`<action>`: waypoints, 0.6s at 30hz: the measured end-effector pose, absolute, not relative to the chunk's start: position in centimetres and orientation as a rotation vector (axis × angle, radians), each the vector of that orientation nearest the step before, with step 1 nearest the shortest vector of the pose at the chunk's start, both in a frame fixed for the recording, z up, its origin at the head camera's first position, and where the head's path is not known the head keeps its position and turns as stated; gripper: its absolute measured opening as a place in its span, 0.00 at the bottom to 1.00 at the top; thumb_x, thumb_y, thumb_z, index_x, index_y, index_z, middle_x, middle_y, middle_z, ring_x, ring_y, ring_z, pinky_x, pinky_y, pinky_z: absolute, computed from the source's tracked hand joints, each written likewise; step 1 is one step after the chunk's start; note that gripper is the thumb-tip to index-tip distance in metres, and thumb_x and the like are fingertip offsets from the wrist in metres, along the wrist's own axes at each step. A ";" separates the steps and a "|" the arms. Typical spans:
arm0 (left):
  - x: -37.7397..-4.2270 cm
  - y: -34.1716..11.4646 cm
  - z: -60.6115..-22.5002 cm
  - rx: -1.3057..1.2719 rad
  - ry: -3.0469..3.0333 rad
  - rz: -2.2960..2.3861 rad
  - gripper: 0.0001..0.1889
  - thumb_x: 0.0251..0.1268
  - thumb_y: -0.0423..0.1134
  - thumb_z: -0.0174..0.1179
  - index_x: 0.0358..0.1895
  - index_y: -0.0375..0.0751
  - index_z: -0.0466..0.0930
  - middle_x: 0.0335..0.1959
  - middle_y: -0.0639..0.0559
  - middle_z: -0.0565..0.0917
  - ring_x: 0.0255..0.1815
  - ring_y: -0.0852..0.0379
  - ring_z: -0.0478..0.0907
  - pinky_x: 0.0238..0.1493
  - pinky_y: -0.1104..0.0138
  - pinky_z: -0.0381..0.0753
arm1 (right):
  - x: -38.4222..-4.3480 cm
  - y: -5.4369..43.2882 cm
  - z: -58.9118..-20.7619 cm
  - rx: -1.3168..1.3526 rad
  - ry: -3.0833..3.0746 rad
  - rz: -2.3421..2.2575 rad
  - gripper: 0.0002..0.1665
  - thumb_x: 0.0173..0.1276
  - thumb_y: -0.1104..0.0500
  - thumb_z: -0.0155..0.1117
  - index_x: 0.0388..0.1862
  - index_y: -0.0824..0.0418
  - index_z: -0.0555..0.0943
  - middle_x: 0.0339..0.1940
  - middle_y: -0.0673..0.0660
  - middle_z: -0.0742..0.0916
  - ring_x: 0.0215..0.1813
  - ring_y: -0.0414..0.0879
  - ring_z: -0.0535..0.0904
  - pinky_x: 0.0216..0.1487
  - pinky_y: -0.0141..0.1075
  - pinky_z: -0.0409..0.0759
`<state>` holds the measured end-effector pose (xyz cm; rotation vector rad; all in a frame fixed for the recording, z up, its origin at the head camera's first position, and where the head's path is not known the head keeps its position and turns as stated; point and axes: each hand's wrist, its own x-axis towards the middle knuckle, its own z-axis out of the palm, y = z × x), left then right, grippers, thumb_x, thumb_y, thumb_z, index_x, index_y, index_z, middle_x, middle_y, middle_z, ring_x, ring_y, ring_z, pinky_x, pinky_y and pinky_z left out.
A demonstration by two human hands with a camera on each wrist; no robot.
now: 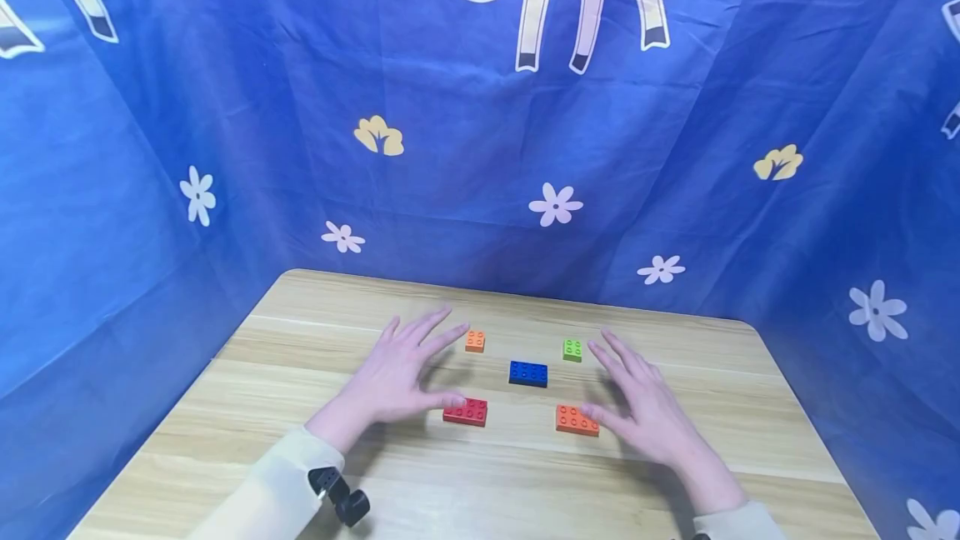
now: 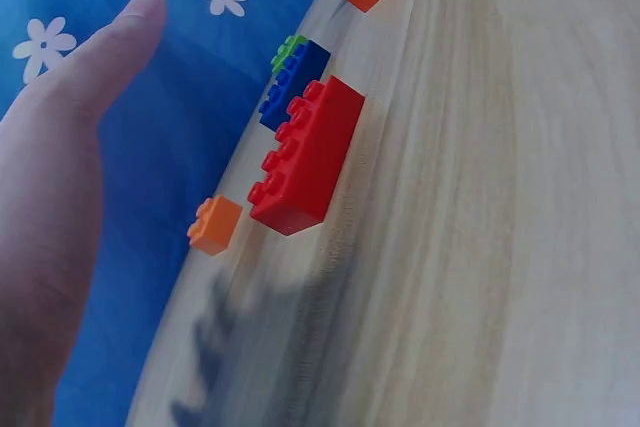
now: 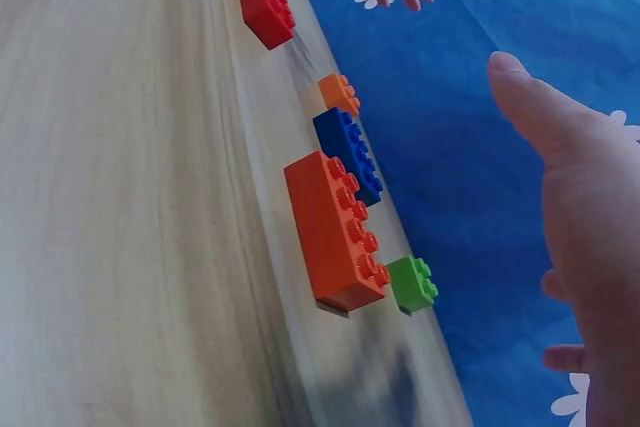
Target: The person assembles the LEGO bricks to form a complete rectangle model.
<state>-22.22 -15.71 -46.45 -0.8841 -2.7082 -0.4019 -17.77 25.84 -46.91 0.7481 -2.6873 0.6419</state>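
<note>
Both bare hands hover above a wooden table with their fingers spread and nothing in them. The left hand (image 1: pixel 401 369) is beside a red building brick (image 1: pixel 467 412) and a small orange brick (image 1: pixel 475 342); its thumb overlaps the red one in the head view. My right hand (image 1: pixel 641 398) hangs near a larger orange-red brick (image 1: pixel 576 421), the thumb over its right end, with a small green brick (image 1: pixel 572 350) off the index fingertip. Between the hands lies a blue brick (image 1: pixel 528 373). In the left wrist view, the red brick (image 2: pixel 308 159) stands apart from the thumb (image 2: pixel 125 42).
The pale wooden table (image 1: pixel 480 490) has rounded far corners. A blue cloth (image 1: pixel 465 165) with printed flowers and animals surrounds its back and sides. A black clip-like device (image 1: pixel 341 497) is worn at the left sleeve.
</note>
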 end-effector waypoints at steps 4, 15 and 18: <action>-22.1 -15.6 -46.9 -0.891 -2.714 -0.461 0.57 0.52 0.79 0.68 0.85 0.67 0.57 0.86 0.52 0.55 0.83 0.45 0.57 0.78 0.32 0.45 | -17.7 25.8 -47.5 0.749 -2.704 0.704 0.53 0.70 0.33 0.71 0.87 0.39 0.57 0.89 0.48 0.55 0.83 0.62 0.58 0.74 0.73 0.55; -22.0 -15.5 -48.4 -0.952 -2.726 -0.586 0.55 0.52 0.77 0.71 0.84 0.69 0.59 0.85 0.56 0.60 0.79 0.44 0.65 0.78 0.36 0.51 | -17.7 25.9 -48.8 0.799 -2.659 0.831 0.52 0.70 0.38 0.74 0.87 0.42 0.61 0.87 0.48 0.61 0.82 0.58 0.61 0.72 0.68 0.65; -22.0 -15.5 -48.7 -0.963 -2.729 -0.624 0.55 0.52 0.76 0.71 0.84 0.70 0.58 0.84 0.56 0.61 0.79 0.45 0.65 0.78 0.38 0.54 | -17.7 25.8 -49.0 0.793 -2.659 0.858 0.51 0.71 0.38 0.74 0.87 0.43 0.61 0.86 0.48 0.62 0.82 0.57 0.62 0.72 0.66 0.66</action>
